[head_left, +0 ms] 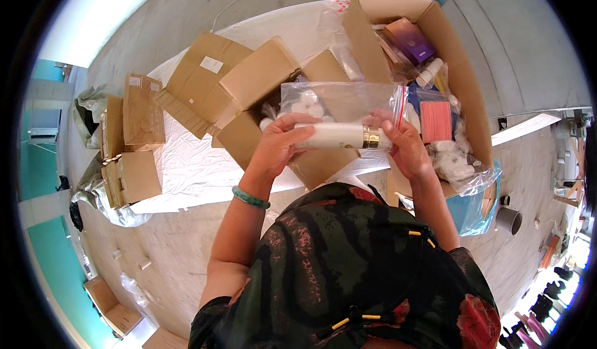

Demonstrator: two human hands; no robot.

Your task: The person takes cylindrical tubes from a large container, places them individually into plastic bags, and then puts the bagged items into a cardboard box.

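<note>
My left hand [278,145] grips the white body of a slim bottle [336,135] lying sideways at chest height. My right hand [405,145] pinches the bottle's gold collar end together with the edge of a clear zip bag [348,101], which stands up behind the bottle. A green bangle [250,198] sits on my left wrist. Below the hands an open brown carton [267,75] holds several small white containers [309,104], seen through the bag.
A large open carton [463,69] at the right holds a purple box [410,40], a pink packet [436,120], white bottles and plastic wrap. Smaller brown boxes [142,109] sit at the left on a white sheet [186,168]. A grey cup [509,219] stands on the concrete floor.
</note>
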